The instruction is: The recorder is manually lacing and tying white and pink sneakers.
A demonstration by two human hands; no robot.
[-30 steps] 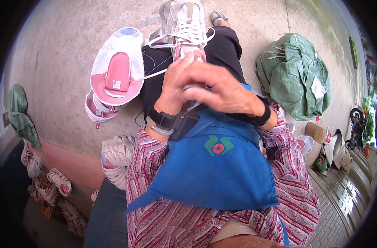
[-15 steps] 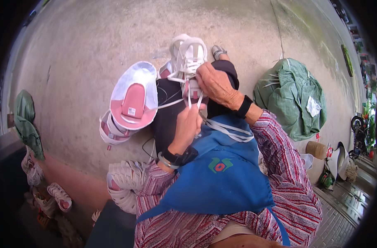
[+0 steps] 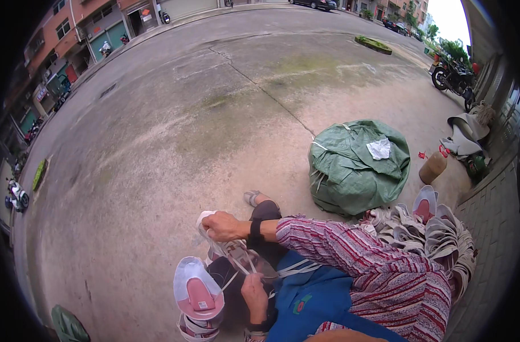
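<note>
A pale shoe upper [image 3: 237, 251] with white laces lies over my dark-trousered knees. My right hand [image 3: 223, 226] is closed on its far, white end, fingers curled over the edge. Nearer to me, my left hand [image 3: 254, 292] pinches a white shoelace [image 3: 244, 263] that runs up to the upper. More loose white laces [image 3: 298, 269] lie across my blue apron [image 3: 314, 299]. Just left of my knees stands a stack of white and pink shoe uppers [image 3: 200, 293]; the top one shows its pink lining.
A large green sack [image 3: 359, 168] stands on the concrete beyond my right arm. Many more shoe uppers [image 3: 436, 233] are heaped at my right. Behind them are a brown jug [image 3: 433, 168] and a motorbike [image 3: 453, 77]. Another green sack [image 3: 69, 325] lies at the lower left.
The view has swung up and right, showing the street and the right-hand heap. My right hand has gone from the laces by the upper's throat to its far end; my left still holds lace.
</note>
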